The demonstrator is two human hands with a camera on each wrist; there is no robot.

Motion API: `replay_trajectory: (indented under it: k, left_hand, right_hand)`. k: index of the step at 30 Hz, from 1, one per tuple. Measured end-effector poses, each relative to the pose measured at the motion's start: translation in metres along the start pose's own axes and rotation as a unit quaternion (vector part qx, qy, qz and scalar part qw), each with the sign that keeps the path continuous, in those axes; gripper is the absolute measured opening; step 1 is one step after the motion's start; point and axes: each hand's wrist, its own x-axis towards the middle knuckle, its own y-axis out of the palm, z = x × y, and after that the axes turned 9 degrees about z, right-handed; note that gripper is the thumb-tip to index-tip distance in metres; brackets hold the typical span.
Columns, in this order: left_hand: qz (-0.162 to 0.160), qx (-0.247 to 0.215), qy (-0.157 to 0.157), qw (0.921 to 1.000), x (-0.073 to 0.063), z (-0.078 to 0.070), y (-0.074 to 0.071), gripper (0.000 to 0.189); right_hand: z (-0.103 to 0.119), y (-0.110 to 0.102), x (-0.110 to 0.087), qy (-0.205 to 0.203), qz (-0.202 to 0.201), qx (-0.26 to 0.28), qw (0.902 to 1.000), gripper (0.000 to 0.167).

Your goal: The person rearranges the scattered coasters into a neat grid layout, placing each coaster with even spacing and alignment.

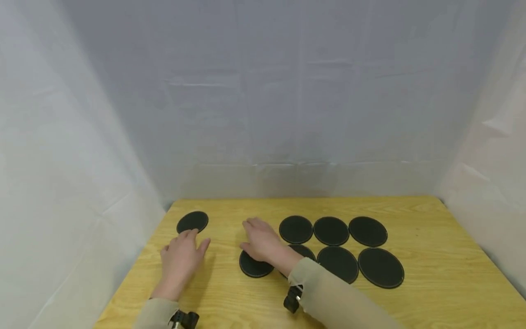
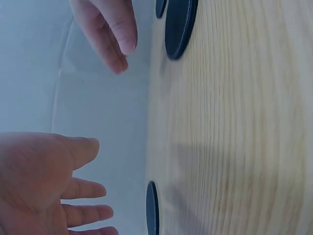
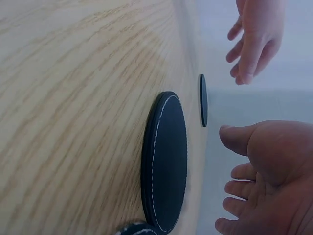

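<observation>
My left hand (image 1: pixel 182 256) hovers over the left side of the table, fingers spread and holding nothing. Just beyond its fingertips lies a round black coaster (image 1: pixel 192 221). My right hand (image 1: pixel 261 240) is above another black coaster (image 1: pixel 255 267), partly covering it from the head camera. In the right wrist view that coaster (image 3: pixel 168 161) shows white stitching round its rim and an edge that looks layered; a gap separates it from the right hand (image 3: pixel 274 171), whose fingers are loosely bent around nothing. The left wrist view shows the left palm (image 2: pixel 34 171) raised off the wood.
Right of my right hand, black coasters lie in two rows, close together: a back row with a coaster (image 1: pixel 331 230) in its middle, and a front row ending at a coaster (image 1: pixel 381 267). My right forearm partly hides the front row. Pale sheeting (image 1: pixel 263 114) surrounds the wooden table (image 1: pixel 444 256).
</observation>
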Motion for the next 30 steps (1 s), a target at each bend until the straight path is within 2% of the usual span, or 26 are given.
replay_trajectory:
  k: [10,19,30]
  left_hand:
    - [0.004,0.007,-0.014,0.9999,0.019,0.028,-0.002,0.068]
    - [0.018,-0.006,-0.041,0.9990,0.038,0.042,-0.005,0.067]
    - [0.038,-0.006,-0.061,0.9974,0.059,0.063,-0.002,0.067]
  right_hand:
    - [0.013,0.009,0.014,0.019,0.015,-0.032,0.9992,0.069]
    - [0.020,0.012,0.022,0.026,0.032,-0.039,0.9984,0.070]
    - [0.023,0.013,0.030,0.032,0.027,-0.041,0.9983,0.070]
